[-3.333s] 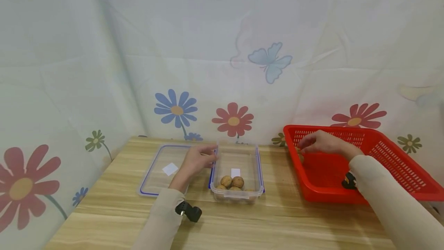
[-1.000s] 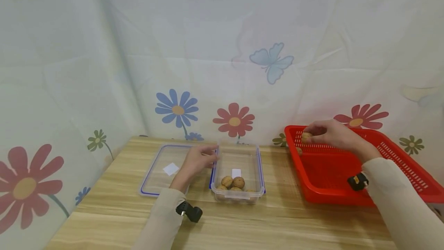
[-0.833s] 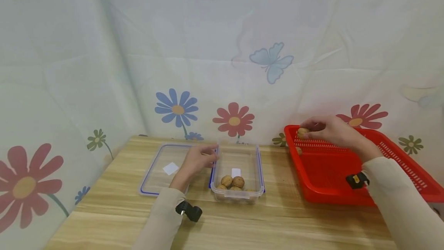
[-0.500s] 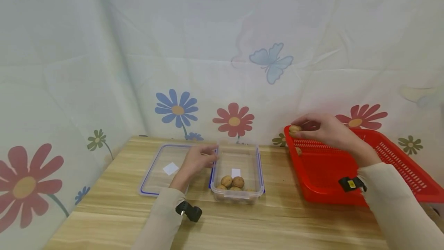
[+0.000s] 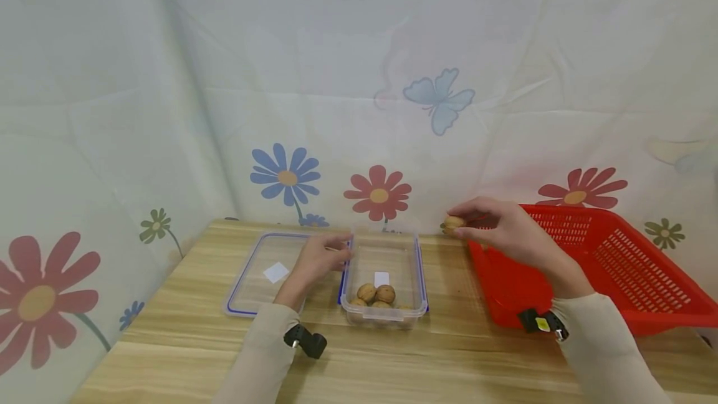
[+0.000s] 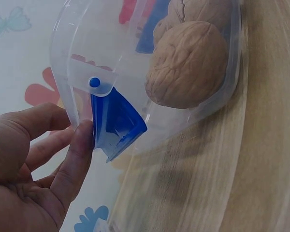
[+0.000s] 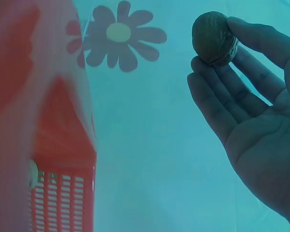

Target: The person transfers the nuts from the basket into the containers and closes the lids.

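My right hand [image 5: 507, 230] pinches a walnut [image 5: 454, 224], right of the clear box [image 5: 392, 313]; my left hand [image 5: 318, 259], fingers loose, touches its side.

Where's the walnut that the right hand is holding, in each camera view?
Head: the held walnut is right of centre, just below mid-height, at the fingertips of the right hand.
Left wrist: not in it; the walnuts there are others, inside the clear container.
Right wrist: near the top, right of centre.
Shared landmark: the flowered backdrop, in all three.
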Action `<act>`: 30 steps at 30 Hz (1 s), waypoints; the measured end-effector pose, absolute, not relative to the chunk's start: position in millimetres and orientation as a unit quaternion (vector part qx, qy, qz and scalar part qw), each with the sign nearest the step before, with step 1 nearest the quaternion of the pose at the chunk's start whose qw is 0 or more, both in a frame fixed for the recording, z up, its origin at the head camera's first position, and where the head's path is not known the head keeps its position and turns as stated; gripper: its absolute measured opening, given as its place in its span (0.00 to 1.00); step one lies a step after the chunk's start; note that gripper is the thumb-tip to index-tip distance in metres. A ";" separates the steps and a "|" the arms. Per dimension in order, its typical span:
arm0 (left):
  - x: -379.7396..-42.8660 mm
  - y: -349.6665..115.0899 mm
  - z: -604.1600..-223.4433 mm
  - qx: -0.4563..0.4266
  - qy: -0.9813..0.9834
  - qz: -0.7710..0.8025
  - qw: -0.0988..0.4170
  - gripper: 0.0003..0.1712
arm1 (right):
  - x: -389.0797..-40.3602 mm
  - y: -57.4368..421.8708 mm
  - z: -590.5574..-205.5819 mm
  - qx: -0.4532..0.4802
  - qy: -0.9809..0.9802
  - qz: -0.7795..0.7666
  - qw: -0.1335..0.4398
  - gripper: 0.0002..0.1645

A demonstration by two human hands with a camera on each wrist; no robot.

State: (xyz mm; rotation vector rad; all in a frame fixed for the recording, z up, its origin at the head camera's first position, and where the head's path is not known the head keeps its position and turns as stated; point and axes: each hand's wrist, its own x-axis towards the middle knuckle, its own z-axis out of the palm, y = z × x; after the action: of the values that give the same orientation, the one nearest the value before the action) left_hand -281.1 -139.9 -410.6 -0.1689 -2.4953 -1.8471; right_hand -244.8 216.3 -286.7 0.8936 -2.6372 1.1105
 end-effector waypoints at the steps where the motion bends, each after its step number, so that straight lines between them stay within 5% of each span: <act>1: -281.4 -139.9 -410.6 -0.054 -0.803 -0.594 0.016 0.24 | -243.8 213.5 -288.7 0.298 -0.875 0.376 0.070 0.20; 30: -281.4 -140.3 -411.2 -0.060 -0.791 -0.609 0.013 0.24 | -238.9 160.2 -339.5 0.350 -0.840 0.414 -0.039 0.20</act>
State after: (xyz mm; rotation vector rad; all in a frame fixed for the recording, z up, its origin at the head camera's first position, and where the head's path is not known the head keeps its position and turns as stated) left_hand -281.4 -140.3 -411.2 -0.1872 -2.4637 -1.8985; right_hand -238.9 160.2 -339.5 1.1280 -2.7057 1.3330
